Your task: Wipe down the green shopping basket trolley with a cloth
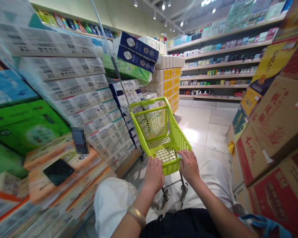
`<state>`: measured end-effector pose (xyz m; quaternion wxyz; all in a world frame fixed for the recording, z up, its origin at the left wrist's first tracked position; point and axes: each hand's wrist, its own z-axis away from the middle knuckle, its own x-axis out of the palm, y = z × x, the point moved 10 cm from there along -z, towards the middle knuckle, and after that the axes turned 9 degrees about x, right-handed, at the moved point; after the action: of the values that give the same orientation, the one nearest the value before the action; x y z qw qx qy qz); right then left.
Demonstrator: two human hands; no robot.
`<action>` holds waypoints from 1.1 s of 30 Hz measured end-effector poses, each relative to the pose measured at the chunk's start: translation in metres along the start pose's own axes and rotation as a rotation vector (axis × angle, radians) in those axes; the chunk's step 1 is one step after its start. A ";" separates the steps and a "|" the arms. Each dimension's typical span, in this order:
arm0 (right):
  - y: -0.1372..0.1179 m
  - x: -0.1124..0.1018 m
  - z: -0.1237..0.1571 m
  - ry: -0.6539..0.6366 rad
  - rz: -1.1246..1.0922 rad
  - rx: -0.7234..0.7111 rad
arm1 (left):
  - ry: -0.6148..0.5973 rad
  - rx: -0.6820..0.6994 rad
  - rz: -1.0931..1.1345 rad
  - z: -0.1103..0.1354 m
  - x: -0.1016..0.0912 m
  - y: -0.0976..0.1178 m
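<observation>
A lime-green plastic shopping cart [149,145] with a grid-patterned basket stands on casters right in front of my knees. Nothing lies in its basket. My left hand [155,173] has its fingers hooked over the near rim of the basket, towards the left corner. At the near right corner, my right hand [189,165] grips the same rim. A small pale spot shows by the right fingertips, too small to make out. A thin metal pole [111,58] with a dark grip rises from the cart's far left corner.
Tall stacks of wrapped tissue packs [86,96] line the left side. A dark phone [58,172] lies on orange packs [89,158]. Cardboard boxes [275,122] rise close on the right. Beyond the tiled aisle floor [198,122] stand stocked shelves [218,62].
</observation>
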<state>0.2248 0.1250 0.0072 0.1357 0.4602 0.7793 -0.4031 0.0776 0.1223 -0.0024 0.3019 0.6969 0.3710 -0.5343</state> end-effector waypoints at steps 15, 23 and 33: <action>-0.015 0.007 0.005 -0.069 -0.079 -0.056 | 0.016 0.006 -0.020 0.003 0.000 -0.001; -0.046 0.022 0.015 -0.058 -0.090 -0.046 | 0.035 -0.026 0.000 0.002 0.000 -0.001; -0.001 0.000 0.000 -0.049 -0.077 -0.052 | 0.020 0.010 -0.012 0.003 -0.001 0.000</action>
<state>0.2237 0.1251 0.0079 0.1511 0.4163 0.8031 -0.3987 0.0754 0.1198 -0.0027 0.2918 0.7014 0.3755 -0.5310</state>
